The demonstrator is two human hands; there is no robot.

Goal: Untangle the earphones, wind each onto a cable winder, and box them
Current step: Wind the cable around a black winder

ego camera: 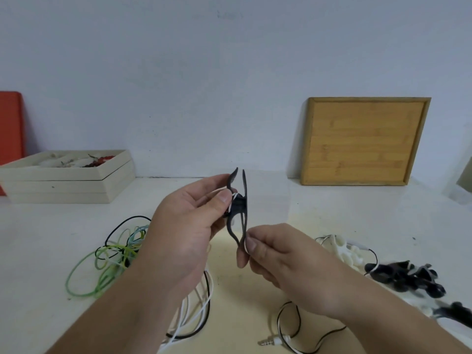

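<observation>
Two hands are up: my left hand [189, 226] pinches the black cable winder [241, 208] at its middle, thumb pressed on it, and my right hand [286, 254] pinches a white earphone cord [245, 247] at the winder's lower tip. Some cord seems wrapped round the winder's middle, but it is hard to see. Left of the winder lies a green tangle [109, 259]; right of it, spare winders [406, 274]; far left of it, the box [66, 180].

Wooden tray [362, 141] leaning against wall [204, 72], red board [10, 123]
</observation>
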